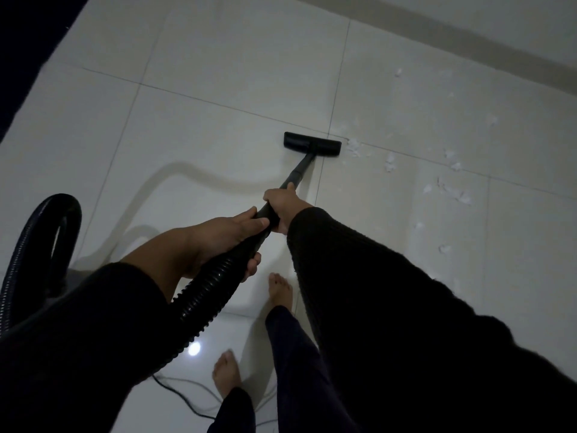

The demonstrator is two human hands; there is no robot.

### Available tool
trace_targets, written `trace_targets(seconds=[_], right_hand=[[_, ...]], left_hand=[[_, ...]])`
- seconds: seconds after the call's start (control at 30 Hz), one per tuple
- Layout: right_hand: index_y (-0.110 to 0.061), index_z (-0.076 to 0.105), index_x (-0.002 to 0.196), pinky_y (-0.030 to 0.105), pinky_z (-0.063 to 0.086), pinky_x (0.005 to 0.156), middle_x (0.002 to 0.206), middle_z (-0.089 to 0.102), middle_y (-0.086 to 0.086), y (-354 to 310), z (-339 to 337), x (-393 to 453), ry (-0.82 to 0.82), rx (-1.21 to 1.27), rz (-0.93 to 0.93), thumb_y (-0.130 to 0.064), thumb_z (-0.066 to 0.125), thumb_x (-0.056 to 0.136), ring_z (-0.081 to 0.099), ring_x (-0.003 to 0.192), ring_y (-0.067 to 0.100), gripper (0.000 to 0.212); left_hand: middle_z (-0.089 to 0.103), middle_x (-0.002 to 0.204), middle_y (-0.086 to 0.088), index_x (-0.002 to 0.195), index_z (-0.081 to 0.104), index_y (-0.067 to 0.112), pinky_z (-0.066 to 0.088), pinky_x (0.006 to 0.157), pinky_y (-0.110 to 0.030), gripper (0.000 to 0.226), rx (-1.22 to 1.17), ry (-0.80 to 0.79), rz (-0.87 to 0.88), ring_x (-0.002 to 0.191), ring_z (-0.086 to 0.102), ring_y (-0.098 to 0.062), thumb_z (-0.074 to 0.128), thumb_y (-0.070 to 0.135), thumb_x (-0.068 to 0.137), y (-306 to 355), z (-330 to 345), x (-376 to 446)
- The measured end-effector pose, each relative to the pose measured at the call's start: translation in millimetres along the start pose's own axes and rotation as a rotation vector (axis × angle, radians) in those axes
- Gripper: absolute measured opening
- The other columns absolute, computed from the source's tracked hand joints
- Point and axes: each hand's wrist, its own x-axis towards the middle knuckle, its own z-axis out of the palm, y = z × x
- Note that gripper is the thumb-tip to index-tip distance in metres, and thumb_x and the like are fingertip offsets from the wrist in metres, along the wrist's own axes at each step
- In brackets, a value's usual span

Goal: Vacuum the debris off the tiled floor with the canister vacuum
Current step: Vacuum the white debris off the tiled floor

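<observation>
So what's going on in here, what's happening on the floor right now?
A barefoot person is vacuuming a pale tiled floor. Both hands grip the black wand: the right hand further down it, the left hand where the ribbed hose joins. The floor head sits flat on the tiles, just left of a scatter of white debris that is not yet picked up.

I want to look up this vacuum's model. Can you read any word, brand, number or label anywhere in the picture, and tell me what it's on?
None can be read.
Floor head: plain black, no marking shows.
Wand and hose: no label visible.
Canister: almost wholly out of view, so nothing can be read from it.
</observation>
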Motion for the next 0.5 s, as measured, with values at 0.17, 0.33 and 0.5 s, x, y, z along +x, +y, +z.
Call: trace_targets(seconds=[0.17, 0.33, 0.5], right_hand=[[-0.042, -0.013, 0.149, 0.042, 0.053, 0.086, 0.115, 0.047, 0.013, 43, 30, -30, -0.002, 0.062, -0.011, -0.012, 0.042, 0.091, 0.057, 0.096, 0.030, 0.085], [-0.042, -0.012, 0.149, 0.042, 0.052, 0.083, 0.124, 0.047, 0.015, 92, 51, -53, 0.008, 0.092, 0.009, -0.011, 0.041, 0.092, 0.054, 0.098, 0.029, 0.084], [-0.040, -0.012, 0.150, 0.045, 0.052, 0.093, 0.112, 0.044, 0.011, 133, 59, -68, 0.022, 0.123, 0.027, -0.011, 0.041, 0.093, 0.054, 0.098, 0.028, 0.083]], left_hand=[[0.050, 0.060, -0.011, 0.140, 0.028, 0.043, 0.046, 0.039, -0.022, 0.046, 0.042, -0.004, 0.010, 0.038, 0.050, -0.016, 0.044, 0.033, 0.098, -46, -14, -34], [0.050, 0.061, -0.011, 0.137, 0.029, 0.045, 0.047, 0.040, -0.022, 0.043, 0.061, -0.031, -0.011, 0.039, 0.051, -0.016, 0.044, 0.032, 0.098, -92, -24, -61], [0.051, 0.059, -0.011, 0.138, 0.030, 0.043, 0.046, 0.041, -0.024, 0.043, 0.106, -0.047, -0.033, 0.040, 0.051, -0.017, 0.045, 0.032, 0.098, -129, -30, -72]])
